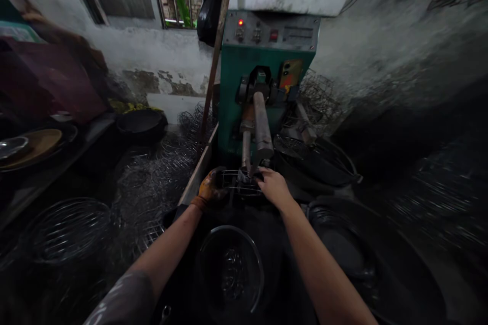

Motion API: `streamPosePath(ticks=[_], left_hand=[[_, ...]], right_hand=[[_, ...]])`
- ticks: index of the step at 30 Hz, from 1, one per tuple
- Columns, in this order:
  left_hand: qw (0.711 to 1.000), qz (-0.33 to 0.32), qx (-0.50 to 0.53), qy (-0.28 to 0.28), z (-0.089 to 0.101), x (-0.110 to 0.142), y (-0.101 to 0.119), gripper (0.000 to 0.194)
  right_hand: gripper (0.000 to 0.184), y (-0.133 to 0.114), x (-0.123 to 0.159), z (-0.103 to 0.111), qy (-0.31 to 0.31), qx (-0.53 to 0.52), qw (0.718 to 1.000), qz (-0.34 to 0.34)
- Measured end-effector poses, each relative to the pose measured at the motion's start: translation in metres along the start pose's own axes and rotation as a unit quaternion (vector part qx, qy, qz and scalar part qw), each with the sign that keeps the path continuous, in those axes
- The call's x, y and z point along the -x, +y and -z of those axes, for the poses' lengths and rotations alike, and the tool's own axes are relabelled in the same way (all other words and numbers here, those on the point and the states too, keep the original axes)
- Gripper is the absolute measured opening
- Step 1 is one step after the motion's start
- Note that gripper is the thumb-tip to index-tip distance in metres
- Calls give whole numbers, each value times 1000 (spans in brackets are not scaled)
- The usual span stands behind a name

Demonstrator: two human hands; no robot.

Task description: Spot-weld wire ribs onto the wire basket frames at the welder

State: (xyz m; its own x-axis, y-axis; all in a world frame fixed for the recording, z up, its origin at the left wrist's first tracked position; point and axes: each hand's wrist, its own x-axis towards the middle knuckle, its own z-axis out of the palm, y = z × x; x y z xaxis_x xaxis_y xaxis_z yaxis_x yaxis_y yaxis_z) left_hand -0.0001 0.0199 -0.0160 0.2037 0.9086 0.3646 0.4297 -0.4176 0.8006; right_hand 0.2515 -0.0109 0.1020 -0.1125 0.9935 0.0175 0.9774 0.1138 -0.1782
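A small wire rack (239,183) sits under the metal arms (262,129) of a green welding machine (267,68). My left hand (211,190), in a dirty orange glove, grips the rack's left end. On the rack's right end, my bare right hand (272,185) closes its fingers over the wires. A round bowl (231,266) with small metal pieces lies just below my arms.
Piles of wire baskets (160,172) lie left of the machine, and one round wire basket (64,231) sits lower left. Dark pans (328,162) stand right of the machine. A wooden pole (217,45) leans at the machine's left. A dark basin (141,122) rests near the wall.
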Motion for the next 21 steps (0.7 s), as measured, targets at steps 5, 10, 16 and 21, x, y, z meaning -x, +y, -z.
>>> streamPosePath(ticks=[5,10,16,21], left_hand=[[1000,11,6,-12,-4,-3,-4,75],[999,30,7,-27,-3,-3,-2,76],[989,-81,-123,-10,8,3,39,84],[960,-120,-247,-43,-6,-16,74,78]], right_hand=[[30,-5,-4,3,-10,1,1000,-2],[29,5,-5,-5,22,-51,998,15],[50,68,17,-39,120,-223,965,-64],[46,89,17,-59,86,-307,943,-98]])
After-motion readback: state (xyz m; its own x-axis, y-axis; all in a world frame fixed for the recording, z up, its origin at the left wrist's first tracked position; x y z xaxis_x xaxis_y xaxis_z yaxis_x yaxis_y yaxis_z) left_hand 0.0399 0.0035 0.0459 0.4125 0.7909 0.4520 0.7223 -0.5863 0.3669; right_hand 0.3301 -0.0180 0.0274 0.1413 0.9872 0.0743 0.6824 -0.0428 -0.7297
